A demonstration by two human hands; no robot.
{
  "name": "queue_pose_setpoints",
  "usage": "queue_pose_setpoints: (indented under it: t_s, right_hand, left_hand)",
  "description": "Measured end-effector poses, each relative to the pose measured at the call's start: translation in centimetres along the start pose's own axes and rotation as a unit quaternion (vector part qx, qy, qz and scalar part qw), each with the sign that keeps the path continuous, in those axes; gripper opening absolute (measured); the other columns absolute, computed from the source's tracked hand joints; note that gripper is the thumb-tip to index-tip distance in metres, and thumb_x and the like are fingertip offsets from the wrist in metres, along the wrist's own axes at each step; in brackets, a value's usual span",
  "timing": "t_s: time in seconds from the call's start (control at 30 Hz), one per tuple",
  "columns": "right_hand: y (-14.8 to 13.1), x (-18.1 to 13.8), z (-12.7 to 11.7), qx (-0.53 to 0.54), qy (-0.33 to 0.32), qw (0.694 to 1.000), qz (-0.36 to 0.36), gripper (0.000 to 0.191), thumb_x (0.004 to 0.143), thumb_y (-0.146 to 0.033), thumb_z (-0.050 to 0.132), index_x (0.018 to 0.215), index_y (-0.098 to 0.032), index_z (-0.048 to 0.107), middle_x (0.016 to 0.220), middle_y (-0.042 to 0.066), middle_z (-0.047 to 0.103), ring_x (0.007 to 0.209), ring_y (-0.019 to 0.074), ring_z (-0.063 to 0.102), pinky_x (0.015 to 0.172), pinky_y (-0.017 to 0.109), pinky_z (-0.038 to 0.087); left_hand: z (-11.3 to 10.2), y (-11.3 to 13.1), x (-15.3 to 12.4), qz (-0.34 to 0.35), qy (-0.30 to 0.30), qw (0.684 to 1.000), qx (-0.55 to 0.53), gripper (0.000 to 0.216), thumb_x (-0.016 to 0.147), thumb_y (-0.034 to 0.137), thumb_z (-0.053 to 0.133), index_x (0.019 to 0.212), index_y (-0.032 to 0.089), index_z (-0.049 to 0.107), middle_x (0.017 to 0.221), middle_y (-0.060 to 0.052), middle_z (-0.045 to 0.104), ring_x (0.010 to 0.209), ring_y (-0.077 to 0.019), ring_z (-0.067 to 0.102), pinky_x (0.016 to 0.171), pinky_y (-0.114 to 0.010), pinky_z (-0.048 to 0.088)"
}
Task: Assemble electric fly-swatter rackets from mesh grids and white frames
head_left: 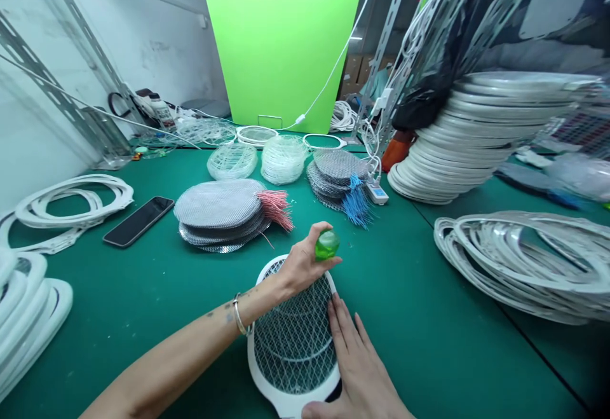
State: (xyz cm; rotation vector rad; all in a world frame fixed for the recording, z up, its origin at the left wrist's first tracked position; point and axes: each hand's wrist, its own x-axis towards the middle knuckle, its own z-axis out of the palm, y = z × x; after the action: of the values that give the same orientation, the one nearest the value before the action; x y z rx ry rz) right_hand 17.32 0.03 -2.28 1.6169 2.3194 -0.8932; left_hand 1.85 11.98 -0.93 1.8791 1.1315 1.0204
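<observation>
My left hand (305,260) is closed around a rounded, translucent green piece (327,245); its exact kind is unclear. This hand is over the upper part of an oval white racket frame (260,377) with a diamond-pattern metal mesh (295,343), like a mosquito swatter head. Part of the mesh and rim is hidden under the hand and wrist. Along the frame's right rim lies my right hand (357,368), fingers stretched out flat and touching the edge, its thumb by the near end.
Beyond the frame lie mesh stacks with red wires (219,206) and blue wires (338,171). A phone (138,220) rests at left, near white rings (74,199). White frames (524,260) pile up at right, below a tall leaning stack (457,145). A green board (286,44) stands behind.
</observation>
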Motion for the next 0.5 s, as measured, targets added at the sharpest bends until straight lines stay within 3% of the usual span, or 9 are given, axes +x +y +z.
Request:
queue_pose_setpoints:
  t_s: [0.17,0.27,0.37,0.43,0.5]
  right_hand:
    - [-0.2,-0.2,0.6,-0.024,0.029,0.999,-0.003,0.141,0.052,-0.086,0.058,0.15,-0.004,-0.003,0.156,0.014,-0.012,0.144,0.0308,-0.01,0.118,0.051,0.005]
    - [0.2,-0.6,0.0,-0.034,0.058,0.997,-0.037,0.133,0.059,-0.085,0.055,0.15,-0.002,0.003,0.156,0.017,-0.006,0.144,0.0317,-0.006,0.118,0.052,0.007]
    - [1.6,-0.3,-2.3,-0.043,0.061,0.992,-0.103,0.096,0.084,-0.07,0.043,0.151,-0.007,0.014,0.157,0.014,0.008,0.145,0.026,0.002,0.119,0.048,0.01]
    - [3.0,0.3,-4.1,-0.06,0.077,0.985,-0.14,0.063,0.098,-0.05,0.03,0.151,-0.017,0.022,0.156,0.006,0.022,0.145,0.0207,0.01,0.12,0.047,0.01]
    - [4.4,1.1,-5.4,-0.092,0.097,0.976,-0.172,0.05,0.101,-0.036,0.026,0.15,-0.025,0.027,0.153,0.001,0.031,0.144,0.0191,0.015,0.119,0.051,0.01]
  left_hand:
    - [1.9,0.9,-0.3,0.002,-0.047,0.999,-0.017,0.055,0.078,0.025,0.072,0.125,0.027,0.043,0.092,0.001,0.06,0.077,-0.0149,0.061,0.07,-0.025,0.048]
    - [1.1,1.9,-0.9,-0.032,0.004,0.988,-0.151,0.059,0.079,0.028,0.072,0.126,0.027,0.036,0.094,0.0,0.06,0.082,-0.0159,0.063,0.071,-0.025,0.051]
    - [-0.8,3.4,-2.9,-0.065,0.053,0.958,-0.273,0.062,0.084,0.03,0.068,0.129,0.028,0.027,0.102,-0.004,0.061,0.093,-0.0183,0.065,0.079,-0.03,0.055]
    - [-1.8,4.4,-5.1,-0.088,0.021,0.956,-0.281,0.06,0.085,0.029,0.067,0.13,0.028,0.026,0.105,-0.005,0.061,0.096,-0.0197,0.065,0.082,-0.033,0.056]
    - [-1.7,5.1,-7.6,-0.079,-0.044,0.965,-0.248,0.057,0.086,0.026,0.066,0.13,0.028,0.029,0.106,-0.006,0.062,0.094,-0.0197,0.065,0.08,-0.033,0.056]
